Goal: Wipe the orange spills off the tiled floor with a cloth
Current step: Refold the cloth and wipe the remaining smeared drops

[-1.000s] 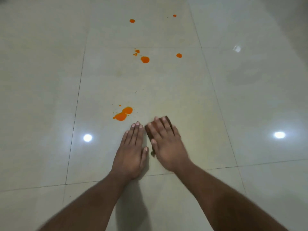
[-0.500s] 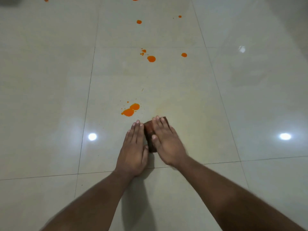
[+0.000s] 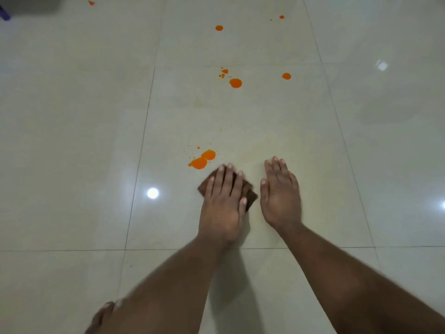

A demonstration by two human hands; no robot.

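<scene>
Since the cloth looks soft and limp, I keep my left hand spread flat on it, right hand flat on the floor

We had one head-worn view only — it looked forward and down, close over the tiled floor and both forearms.

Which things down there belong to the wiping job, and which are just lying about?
Job:
- brown cloth, flat under the left hand
- nearest orange spill, just beyond the cloth
- farther orange drops
- tiled floor
- right hand, flat on bare tile

Lying about:
- purple object, top left corner, mostly cut off
</scene>
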